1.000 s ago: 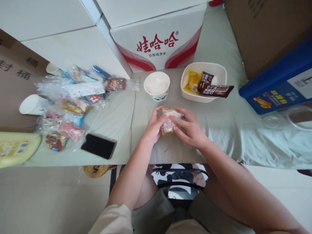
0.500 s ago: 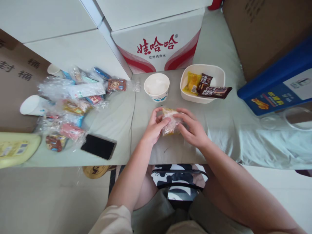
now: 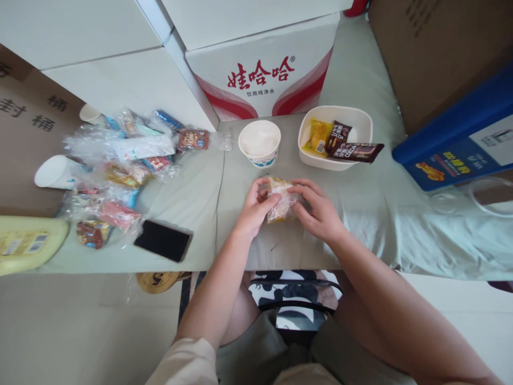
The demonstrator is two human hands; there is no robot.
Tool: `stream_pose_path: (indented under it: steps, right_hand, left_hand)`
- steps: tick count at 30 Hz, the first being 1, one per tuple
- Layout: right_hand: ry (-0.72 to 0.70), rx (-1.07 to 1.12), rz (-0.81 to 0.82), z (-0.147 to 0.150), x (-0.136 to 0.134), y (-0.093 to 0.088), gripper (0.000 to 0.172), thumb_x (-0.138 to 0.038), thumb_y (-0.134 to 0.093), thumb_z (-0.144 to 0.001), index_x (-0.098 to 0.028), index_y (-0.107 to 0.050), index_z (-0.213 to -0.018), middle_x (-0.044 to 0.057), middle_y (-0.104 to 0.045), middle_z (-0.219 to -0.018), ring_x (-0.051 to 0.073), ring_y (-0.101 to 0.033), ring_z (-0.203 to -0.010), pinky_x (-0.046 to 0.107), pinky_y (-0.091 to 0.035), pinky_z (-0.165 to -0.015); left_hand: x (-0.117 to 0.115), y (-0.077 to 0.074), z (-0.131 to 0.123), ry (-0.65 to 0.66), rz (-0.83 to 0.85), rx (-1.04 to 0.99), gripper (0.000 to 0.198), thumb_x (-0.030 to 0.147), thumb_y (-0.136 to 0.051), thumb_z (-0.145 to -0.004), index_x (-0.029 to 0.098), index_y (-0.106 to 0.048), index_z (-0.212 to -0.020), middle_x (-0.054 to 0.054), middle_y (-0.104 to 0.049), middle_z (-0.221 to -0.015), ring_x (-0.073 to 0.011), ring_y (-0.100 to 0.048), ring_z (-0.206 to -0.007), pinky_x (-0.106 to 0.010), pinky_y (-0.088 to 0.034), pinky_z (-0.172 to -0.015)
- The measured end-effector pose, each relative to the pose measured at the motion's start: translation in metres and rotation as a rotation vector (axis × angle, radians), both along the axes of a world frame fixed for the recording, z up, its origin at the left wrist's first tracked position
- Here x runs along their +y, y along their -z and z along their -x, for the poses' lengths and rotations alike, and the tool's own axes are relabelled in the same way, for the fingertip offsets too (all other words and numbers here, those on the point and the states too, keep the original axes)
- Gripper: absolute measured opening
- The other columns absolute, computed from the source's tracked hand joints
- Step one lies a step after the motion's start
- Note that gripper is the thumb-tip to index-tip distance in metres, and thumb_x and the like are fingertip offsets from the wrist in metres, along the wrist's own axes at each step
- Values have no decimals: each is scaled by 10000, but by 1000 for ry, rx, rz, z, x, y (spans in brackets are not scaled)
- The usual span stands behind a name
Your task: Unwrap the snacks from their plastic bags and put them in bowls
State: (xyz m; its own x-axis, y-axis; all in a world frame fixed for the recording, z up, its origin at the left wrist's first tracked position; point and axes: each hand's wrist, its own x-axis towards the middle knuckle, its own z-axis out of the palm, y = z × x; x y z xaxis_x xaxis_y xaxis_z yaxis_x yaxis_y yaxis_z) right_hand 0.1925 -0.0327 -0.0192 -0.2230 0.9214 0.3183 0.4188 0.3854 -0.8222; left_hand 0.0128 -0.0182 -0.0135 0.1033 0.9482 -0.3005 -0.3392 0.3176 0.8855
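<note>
Both of my hands pinch a small snack in a clear wrapper (image 3: 280, 200) just above the grey-green tablecloth (image 3: 192, 192). My left hand (image 3: 256, 208) grips its left side with thumb and fingers closed. My right hand (image 3: 316, 211) holds its right side, fingers curled over the wrapper. Beyond them stand a round paper bowl (image 3: 259, 142) with white contents and a white square bowl (image 3: 363, 125) holding a yellow packet and two brown cocoa bars.
A pile of wrapped snacks (image 3: 124, 160) and plastic bags lies at the left, with a paper cup (image 3: 56, 172) on its side and a black phone (image 3: 163, 240) near the table's front edge. Cartons (image 3: 260, 75) stand behind; a blue box (image 3: 452, 144) at right.
My hands have shifted their grip on the wrapped snack slightly and turned it a little; everything else lies as before.
</note>
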Motion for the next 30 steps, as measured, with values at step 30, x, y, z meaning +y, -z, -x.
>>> stream_pose_path:
  steps: [30]
  right_hand:
    - [83,-113,-18,-1,-1,-1,163,-270,-545,-927,-255,-661,-1040,101,-693,-1100,256,-653,-955,414,-538,-870]
  left_hand:
    - [0,-5,3,-1,9,120,485,362,-898,-631,229,-601,-991,20,-723,-826,-141,-668,-705,-264,-522,-677]
